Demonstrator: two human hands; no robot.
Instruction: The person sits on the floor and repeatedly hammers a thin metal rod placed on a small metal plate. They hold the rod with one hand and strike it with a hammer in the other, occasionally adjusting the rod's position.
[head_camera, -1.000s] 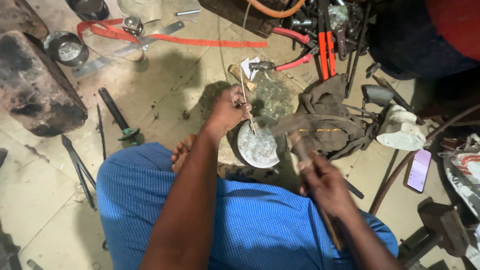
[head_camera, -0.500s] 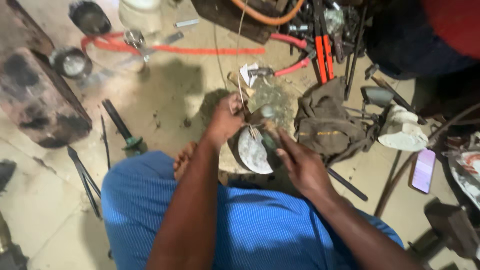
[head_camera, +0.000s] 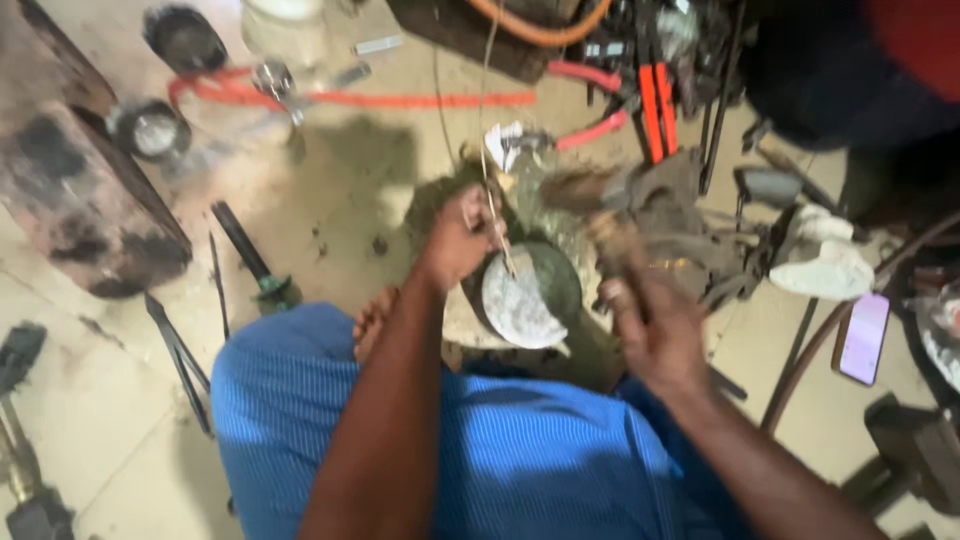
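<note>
round metal part (head_camera: 525, 295) on floor before the person's knees | left hand (head_camera: 462, 240) at its left edge, right hand (head_camera: 655, 325) to its right | phone (head_camera: 865, 338) far right | hose (head_camera: 400, 98) behind

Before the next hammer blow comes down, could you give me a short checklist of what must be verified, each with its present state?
1. Left hand grips the thin rod firmly: ok, the fingers are closed around it.
2. Rod tip rests on the round metal piece: ok, it seems to touch the upper rim.
3. Right hand holds the hammer securely: cannot tell, both are blurred by motion.
4. Bare foot is away from the metal piece: not ok, the toes lie close beside it.
5. Phone is away from the work: ok, it lies far to the right.
</note>
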